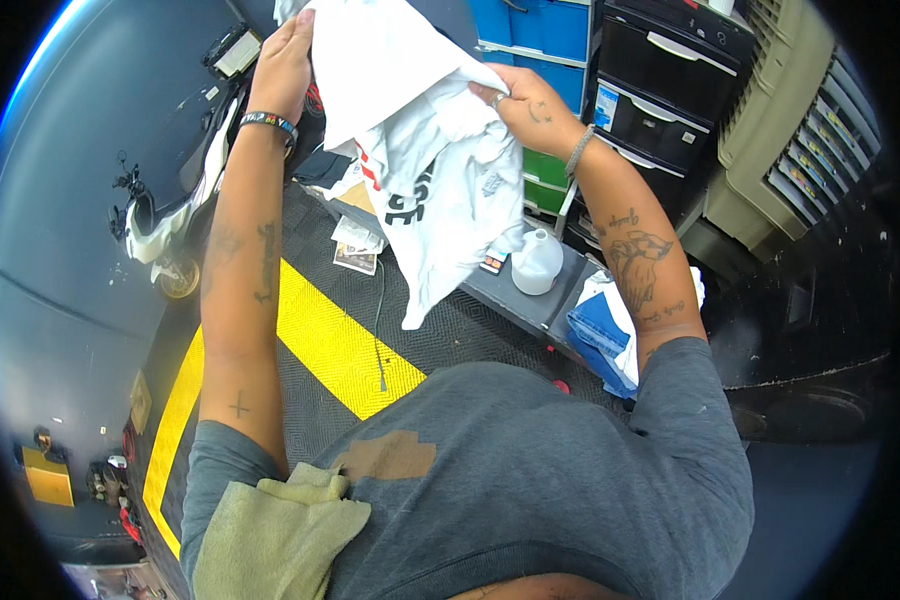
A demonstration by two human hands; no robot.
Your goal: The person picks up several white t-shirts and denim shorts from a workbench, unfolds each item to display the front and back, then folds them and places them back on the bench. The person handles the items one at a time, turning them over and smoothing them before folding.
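Note:
A white shirt (435, 150) with black and red print hangs crumpled in front of me, held up by both hands. My left hand (288, 62) grips its upper left edge, the fingers pressed together against the cloth. On the other side, my right hand (532, 104) pinches a folded corner between thumb and fingers. The shirt's lower end dangles to a point over the floor, beside a grey bench. Its top runs out of the picture, so that part is hidden.
On the low grey bench (515, 300) stand a translucent jug (537, 262) and folded blue and white cloth (605, 325). Blue drawers (535, 75), black drawers (660, 70) and a beige cooler unit (770, 150) rise behind. A white motorcycle (170, 225) is at left.

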